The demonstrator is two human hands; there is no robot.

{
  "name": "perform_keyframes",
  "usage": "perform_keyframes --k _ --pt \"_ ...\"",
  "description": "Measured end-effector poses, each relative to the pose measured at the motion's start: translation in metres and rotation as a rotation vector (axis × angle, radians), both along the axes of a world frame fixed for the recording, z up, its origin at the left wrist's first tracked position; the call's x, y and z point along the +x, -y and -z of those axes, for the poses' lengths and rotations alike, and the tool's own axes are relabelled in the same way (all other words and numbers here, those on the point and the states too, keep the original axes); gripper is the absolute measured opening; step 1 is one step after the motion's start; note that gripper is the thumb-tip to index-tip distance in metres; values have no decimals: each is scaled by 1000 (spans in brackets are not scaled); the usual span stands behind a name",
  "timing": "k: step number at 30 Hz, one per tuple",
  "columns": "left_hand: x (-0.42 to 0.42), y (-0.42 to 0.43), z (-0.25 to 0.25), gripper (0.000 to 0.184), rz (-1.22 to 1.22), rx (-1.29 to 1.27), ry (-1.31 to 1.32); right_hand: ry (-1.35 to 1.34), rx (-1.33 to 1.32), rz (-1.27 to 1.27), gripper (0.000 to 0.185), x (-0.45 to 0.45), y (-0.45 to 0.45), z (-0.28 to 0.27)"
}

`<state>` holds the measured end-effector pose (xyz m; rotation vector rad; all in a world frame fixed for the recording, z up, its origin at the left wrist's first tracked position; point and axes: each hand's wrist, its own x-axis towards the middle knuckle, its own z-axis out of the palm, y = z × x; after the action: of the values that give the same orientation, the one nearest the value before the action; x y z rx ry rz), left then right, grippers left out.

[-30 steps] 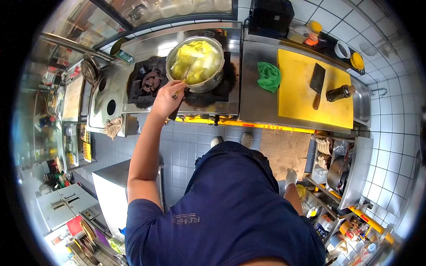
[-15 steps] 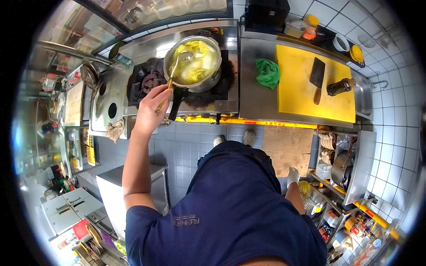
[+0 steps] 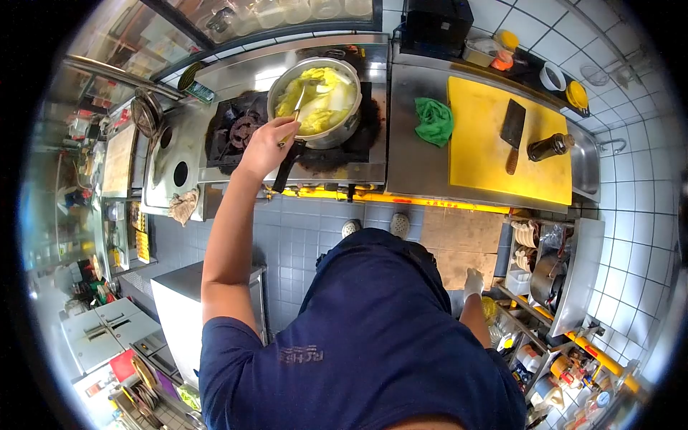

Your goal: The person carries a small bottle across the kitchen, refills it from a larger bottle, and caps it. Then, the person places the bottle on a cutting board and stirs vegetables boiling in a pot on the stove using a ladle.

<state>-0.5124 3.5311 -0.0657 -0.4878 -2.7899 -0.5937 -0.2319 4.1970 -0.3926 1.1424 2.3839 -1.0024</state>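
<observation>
My left hand (image 3: pixel 271 147) is closed round the handle of a metal ladle (image 3: pixel 298 106), whose bowl end dips among yellow-green leaves (image 3: pixel 326 115) in liquid. They fill a silver pot (image 3: pixel 344 136) on the right burner of the stove. Just beside my left hand, the pot's black handle (image 3: pixel 284 170) points toward my body. Low at my right side hangs my right hand (image 3: pixel 473 283), which looks whitish; its fingers are too small and unclear to read. It is nearest to the shelves beside it.
A yellow cutting board (image 3: pixel 476 150) carries a cleaver (image 3: pixel 513 123) and a dark bottle (image 3: pixel 548 147). Left of it lies a green cloth (image 3: pixel 433 122). A sink (image 3: pixel 586 161) is at the right. Behind me at left stands a white-sided cabinet (image 3: pixel 175 315).
The ladle's bowl end, raised and visible half a second ago, is now lower among the leaves. My left hand has shifted slightly right and up, still on the ladle.
</observation>
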Motion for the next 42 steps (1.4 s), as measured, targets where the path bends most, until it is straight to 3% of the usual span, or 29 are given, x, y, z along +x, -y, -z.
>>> perform_keyframes --k 14,22,29,42 --pt "-24 14 -7 25 -57 114 178 90 -51 93 53 25 9 5" --pt "18 1 -40 29 -19 -6 -11 29 -66 185 48 35 11 0" --pt "37 -28 -60 31 51 -12 -164 106 -22 120 48 30 17 -10" --pt "-7 -28 6 24 78 -91 96 48 -17 41 53 12 -4 4"
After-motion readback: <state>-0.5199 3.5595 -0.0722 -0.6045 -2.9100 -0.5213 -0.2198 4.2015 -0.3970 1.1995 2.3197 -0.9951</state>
